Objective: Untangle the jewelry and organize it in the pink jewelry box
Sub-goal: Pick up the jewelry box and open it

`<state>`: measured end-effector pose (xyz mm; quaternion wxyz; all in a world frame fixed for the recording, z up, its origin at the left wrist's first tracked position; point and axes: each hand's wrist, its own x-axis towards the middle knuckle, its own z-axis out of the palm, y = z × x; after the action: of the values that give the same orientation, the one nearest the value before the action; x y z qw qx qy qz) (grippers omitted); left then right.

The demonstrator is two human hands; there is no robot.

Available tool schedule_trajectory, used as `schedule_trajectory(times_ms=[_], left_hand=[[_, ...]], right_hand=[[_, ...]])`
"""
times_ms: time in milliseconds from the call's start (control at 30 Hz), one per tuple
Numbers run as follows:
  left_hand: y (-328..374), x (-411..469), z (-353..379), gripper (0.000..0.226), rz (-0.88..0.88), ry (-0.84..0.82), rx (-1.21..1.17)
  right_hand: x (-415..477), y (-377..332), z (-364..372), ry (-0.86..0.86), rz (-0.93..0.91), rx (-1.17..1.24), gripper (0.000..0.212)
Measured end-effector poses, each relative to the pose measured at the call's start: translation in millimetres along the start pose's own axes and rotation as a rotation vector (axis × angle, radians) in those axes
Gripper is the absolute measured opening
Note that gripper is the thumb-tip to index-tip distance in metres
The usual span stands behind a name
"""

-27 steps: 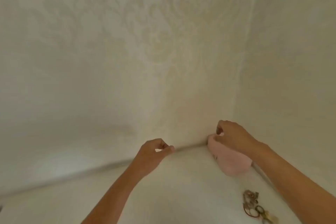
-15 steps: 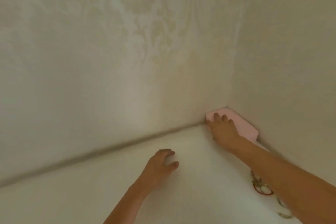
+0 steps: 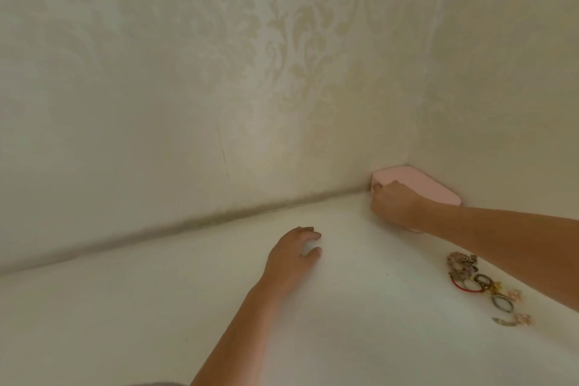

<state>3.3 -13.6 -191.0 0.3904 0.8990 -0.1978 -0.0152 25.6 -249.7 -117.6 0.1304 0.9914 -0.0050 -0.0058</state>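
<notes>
1. While your left hand (image 3: pixel 293 255) was in the air a moment ago, it now rests on the white surface (image 3: pixel 156 323), fingers loosely curled and holding nothing.
2. Your right hand (image 3: pixel 393 207) no longer lies flat on the lid; its fingers now curl round the near edge of the box (image 3: pixel 419 183).
3. The box has come down flat into the corner of the walls (image 3: pixel 188 103), lid closed. I think opening it comes next.
4. The jewelry (image 3: pixel 470 279) lies tangled beside your right forearm, untouched, so sorting has not begun.

Head camera looks forward and down over the white surface (image 3: pixel 156 316). It faces the wallpapered corner (image 3: pixel 411 135), close in.
</notes>
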Motion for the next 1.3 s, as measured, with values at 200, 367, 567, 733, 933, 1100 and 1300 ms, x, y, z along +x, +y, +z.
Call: schedule_trajectory(times_ms=[200,367,567,733,933,1100,1300], left_hand=[[-7.4,-0.3,-9.4,0.021,-0.009,0.029,-0.140],[-5.5,-0.8,-9.1,0.017,-0.007,0.041,-0.161],[-5.0,1.9,-12.1,0.021,-0.025,0.101,-0.193],[-4.1,0.7,-12.9,0.023,-0.029,0.110,-0.168],[2.8,-1.9,-14.6,0.020,-0.099,0.104,-0.223],[27.0,-2.2,-22.2,0.059,-0.162,0.096,-0.474],[58.9,-9.5,-42.8,0.096,-0.103,0.100,-0.588]], right_hand=[[-0.1,-0.3,4.1,-0.024,-0.067,-0.189,0.029],[7.0,11.8,5.8,0.094,-0.127,-0.179,0.020],[-0.2,7.3,8.3,0.271,-0.003,-0.133,0.060],[-2.8,5.9,20.6,0.257,0.173,0.025,0.028],[-19.6,24.9,-24.5,0.385,0.136,0.004,0.020],[-21.6,27.0,-59.5,0.536,0.074,0.271,0.031],[-36.5,5.1,-93.6,0.479,-0.251,0.740,0.035]])
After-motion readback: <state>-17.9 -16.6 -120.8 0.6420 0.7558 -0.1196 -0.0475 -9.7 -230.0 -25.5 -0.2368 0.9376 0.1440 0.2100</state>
